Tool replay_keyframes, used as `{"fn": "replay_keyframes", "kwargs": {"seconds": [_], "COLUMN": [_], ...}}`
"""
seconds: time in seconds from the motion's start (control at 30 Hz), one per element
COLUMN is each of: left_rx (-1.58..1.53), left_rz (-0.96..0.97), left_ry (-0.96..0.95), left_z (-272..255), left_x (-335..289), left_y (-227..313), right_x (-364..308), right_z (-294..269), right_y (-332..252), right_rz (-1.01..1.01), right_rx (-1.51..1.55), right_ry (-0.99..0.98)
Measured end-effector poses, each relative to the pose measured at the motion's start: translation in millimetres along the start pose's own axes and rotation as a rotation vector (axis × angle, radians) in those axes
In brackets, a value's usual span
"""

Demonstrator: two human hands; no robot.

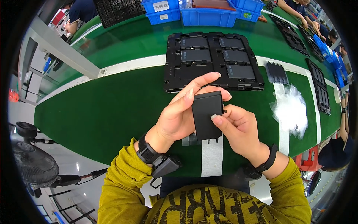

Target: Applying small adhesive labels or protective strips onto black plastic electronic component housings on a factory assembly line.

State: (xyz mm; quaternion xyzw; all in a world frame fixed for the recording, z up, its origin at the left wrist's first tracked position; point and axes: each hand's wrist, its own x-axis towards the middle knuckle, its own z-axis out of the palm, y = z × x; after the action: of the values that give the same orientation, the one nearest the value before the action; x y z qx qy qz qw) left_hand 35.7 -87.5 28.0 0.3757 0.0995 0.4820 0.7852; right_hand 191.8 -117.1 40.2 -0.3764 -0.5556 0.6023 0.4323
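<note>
Head view: left hand (177, 115) and right hand (238, 128) both pinch a flat black part (207, 115) at centre, above the green belt (112, 108) — tray (175, 74) at 12 o'clock. Edge-only finger grip — it could slip.

A factory assembly line: a long green surface (112, 108) marked with white stripes carries a black moulded tray (175, 76) of flat dark parts at its middle. Blue plastic bins (209, 15) stand along the far edge, more black trays (320, 87) run down the right edge, where other workers' hands (313, 24) reach in. A floor fan (33, 164) stands off the near left corner.
</note>
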Motion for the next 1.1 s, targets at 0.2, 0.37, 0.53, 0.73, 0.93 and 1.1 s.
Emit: {"fn": "replay_keyframes", "kwargs": {"seconds": [0.2, 0.37, 0.53, 0.73, 0.93, 1.1], "left_rx": [-0.01, 0.102, 0.008, 0.87, 0.784, 0.713], "left_rz": [-0.005, -0.073, 0.129, 0.264, 0.304, 0.342], "left_ry": [-0.055, 0.005, 0.069, 0.165, 0.301, 0.357], "left_z": [-2.9, 8.5, 13.7, 2.9, 13.8, 15.2], "left_x": [-0.6, -0.5, -0.6, -7.2, -9.4, -10.6], "left_y": [-3.2, 5.1, 9.1, 20.9, 19.0, 23.6], "right_x": [-0.3, 0.2, 0.7, 2.5, 7.3, 14.6], "right_z": [3.1, 2.8, -1.0, -5.1, -7.5, -12.2], "right_y": [-1.7, 3.5, 1.2, 7.0, 0.5, 6.8], "right_rz": [-0.042, -0.083, -0.082, -0.11, -0.007, 0.135], "right_rx": [0.003, 0.008, -0.033, -0.102, 0.3, 0.515], "right_ry": [-0.011, 0.002, 0.078, 0.092, -0.096, -0.379]}}
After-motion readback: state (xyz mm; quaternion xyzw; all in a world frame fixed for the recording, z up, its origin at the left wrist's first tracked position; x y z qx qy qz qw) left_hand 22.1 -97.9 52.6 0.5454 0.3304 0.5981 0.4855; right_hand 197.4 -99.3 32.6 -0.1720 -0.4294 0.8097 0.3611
